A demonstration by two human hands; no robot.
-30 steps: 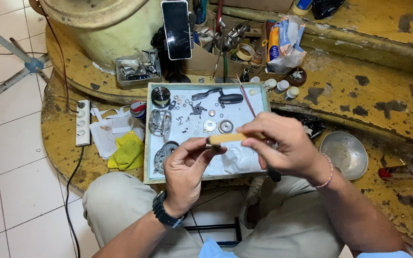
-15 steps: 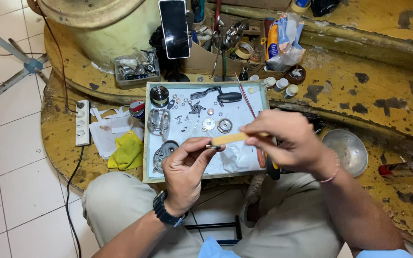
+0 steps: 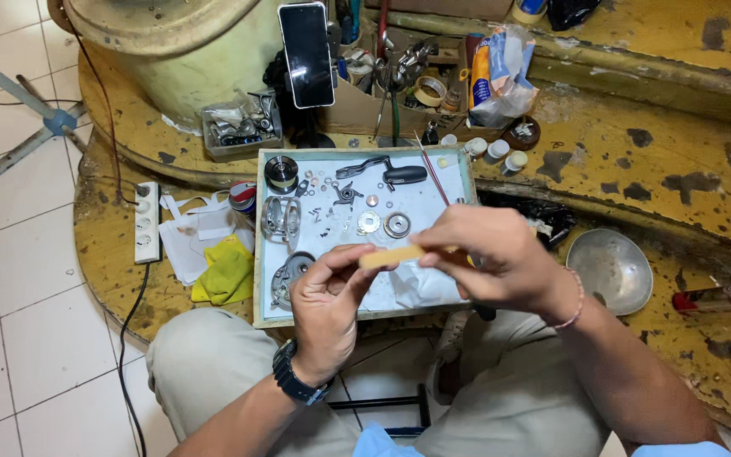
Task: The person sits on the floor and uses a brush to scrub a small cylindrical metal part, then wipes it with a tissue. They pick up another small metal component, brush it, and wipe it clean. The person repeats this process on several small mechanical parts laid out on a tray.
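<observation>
A pale stick [image 3: 392, 254] is held above the near part of the tray [image 3: 274, 320], between the two hands. Its long axis lies almost level, from left to right, with the left end a little lower. The right end is hidden inside the right hand [image 3: 492, 258], whose fingers are closed around it. The left end comes to the fingertips of the left hand [image 3: 327, 296]. These fingertips are pinched together just under that end; whether a small part is held there cannot be told, because it is too small to see. So the stick points from the right hand toward the left fingers, and the right hand is the one which carries it.

The left wrist, with a dark watch [image 3: 296, 382], is bent upward, the palm turned to the person. The right forearm comes in from the lower right, a thin bracelet [image 3: 575, 300] on the wrist.

On the tray, reel parts [image 3: 281, 218] and small washers [image 3: 370, 222] are laid out, well behind the hands. A yellow cloth [image 3: 226, 271] lies left of the tray, a metal bowl [image 3: 609, 271] to the right.
</observation>
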